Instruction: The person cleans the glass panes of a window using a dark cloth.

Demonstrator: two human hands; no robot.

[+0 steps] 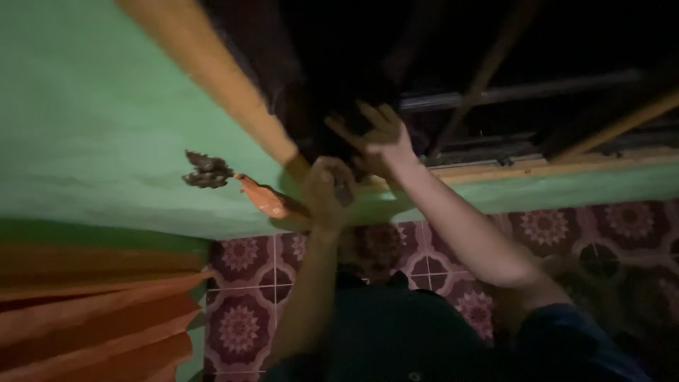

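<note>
whatever the blurred left hand [327, 189] grips is hidden; right hand [378, 138] fingertips vanish in darkness.

From my feed I see a green painted wall [92, 120] filling the left, crossed by a slanting orange wooden beam [212, 71], with a dark blotch [206, 170] on the paint beneath it. Below runs a tiled surface [247, 283] of maroon flower patterns, and orange fabric [92, 318] bunches at lower left. The upper right is dim, showing only dark rafters [495, 64] and a metal bar [523, 90].

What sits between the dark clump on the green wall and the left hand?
An orange strip spans from the clump to the left hand, head view.
</note>
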